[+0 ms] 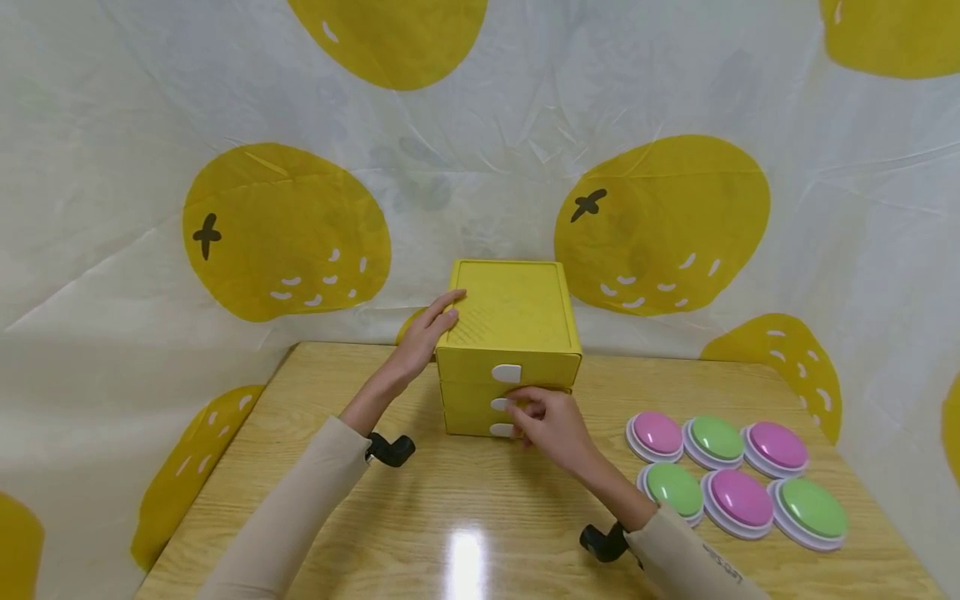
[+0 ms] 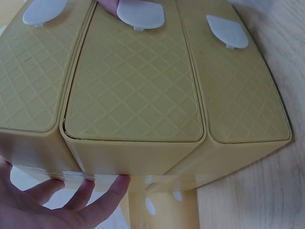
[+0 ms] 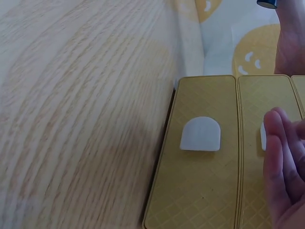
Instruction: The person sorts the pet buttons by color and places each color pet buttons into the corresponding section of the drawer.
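Note:
A yellow box of three stacked drawers [image 1: 513,304] stands on the table, each drawer front bearing a white rounded handle. My left hand [image 1: 423,337] rests against the box's left side, fingers spread and fingertips at the top edge. In the left wrist view, the left fingers [image 2: 83,200] touch the side wall. At the middle drawer, my right hand [image 1: 555,425] pinches the white handle [image 1: 499,404] with thumb and fingers. The right wrist view shows the right fingers [image 3: 281,157] largely covering that handle. Below it, the bottom drawer's handle [image 3: 200,134] is uncovered. All three drawer fronts sit nearly flush.
Several pink and green dome buttons with white bases, among them a pink button [image 1: 741,497], stand in two rows right of the box on the wooden table [image 1: 360,533]. A white cloth [image 1: 480,167] with yellow fruit prints hangs behind and at the sides.

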Demonstrator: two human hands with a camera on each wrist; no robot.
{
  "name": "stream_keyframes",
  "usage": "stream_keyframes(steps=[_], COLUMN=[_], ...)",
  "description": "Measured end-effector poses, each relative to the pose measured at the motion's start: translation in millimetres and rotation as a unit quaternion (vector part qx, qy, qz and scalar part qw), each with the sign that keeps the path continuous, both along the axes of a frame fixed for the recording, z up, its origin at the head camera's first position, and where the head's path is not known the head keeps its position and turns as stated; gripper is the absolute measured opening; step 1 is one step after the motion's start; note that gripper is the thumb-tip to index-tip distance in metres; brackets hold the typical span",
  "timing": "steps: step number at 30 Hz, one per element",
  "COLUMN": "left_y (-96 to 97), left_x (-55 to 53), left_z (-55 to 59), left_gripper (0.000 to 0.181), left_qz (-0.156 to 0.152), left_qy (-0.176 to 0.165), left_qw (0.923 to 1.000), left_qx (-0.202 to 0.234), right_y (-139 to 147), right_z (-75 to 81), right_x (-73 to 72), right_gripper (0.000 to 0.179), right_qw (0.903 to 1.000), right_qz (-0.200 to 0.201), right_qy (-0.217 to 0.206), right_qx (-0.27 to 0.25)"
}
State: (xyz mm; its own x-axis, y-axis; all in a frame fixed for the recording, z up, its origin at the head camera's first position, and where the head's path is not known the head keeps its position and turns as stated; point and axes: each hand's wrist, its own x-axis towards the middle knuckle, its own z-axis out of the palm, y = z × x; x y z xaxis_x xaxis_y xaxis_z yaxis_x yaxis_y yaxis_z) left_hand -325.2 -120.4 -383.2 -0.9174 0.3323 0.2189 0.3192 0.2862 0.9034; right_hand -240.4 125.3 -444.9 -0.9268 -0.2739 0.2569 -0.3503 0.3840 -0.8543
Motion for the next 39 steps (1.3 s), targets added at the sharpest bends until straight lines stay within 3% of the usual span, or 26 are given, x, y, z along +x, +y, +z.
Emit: stream_keyframes(steps=[8,13,17,24,30,34,39], left_y=[1.0,0.7,0.0,-1.2,-2.3,-2.2,-1.0], left_x=[0.3,1.5,1.2,0.7,1.0,1.4,0.8], left_z=[0.4,0.5,-0.1,-0.6,-1.0,-0.5,0.1], left_gripper=[0.049,0.05,0.05,0.05,0.05,0.05,0.051], left_qz=[0.001,0.0,0.0,-0.004,-0.005,-0.004,-0.004], left_qy=[-0.011,-0.006,-0.003,-0.004,-0.01,-0.01,-0.006], left_qw=[0.9999,1.0,1.0,1.0,0.9999,0.9999,1.0], left_qx=[0.005,0.002,0.001,0.005,0.012,0.011,0.004], right_y=[-3.9,-4.6,-5.4,-6.8,-5.2,-4.7,-4.3], right_z=[1.2,2.7,2.9,-1.6,-5.0,-5.8,-6.6], right_x=[-1.8,6.6,18.0,37.4,53.1,62.5,73.3], right_gripper=[0.009,0.007,0.005,0.011,0.016,0.016,0.016], right_qw=[0.9994,0.9992,0.9953,0.9713,0.9326,0.9131,0.8979], right_qz=[-0.028,-0.039,-0.043,-0.05,-0.041,-0.029,-0.013], right_qy=[0.017,0.009,0.075,0.209,0.328,0.376,0.414], right_qx=[-0.01,0.001,0.044,0.101,0.145,0.155,0.149])
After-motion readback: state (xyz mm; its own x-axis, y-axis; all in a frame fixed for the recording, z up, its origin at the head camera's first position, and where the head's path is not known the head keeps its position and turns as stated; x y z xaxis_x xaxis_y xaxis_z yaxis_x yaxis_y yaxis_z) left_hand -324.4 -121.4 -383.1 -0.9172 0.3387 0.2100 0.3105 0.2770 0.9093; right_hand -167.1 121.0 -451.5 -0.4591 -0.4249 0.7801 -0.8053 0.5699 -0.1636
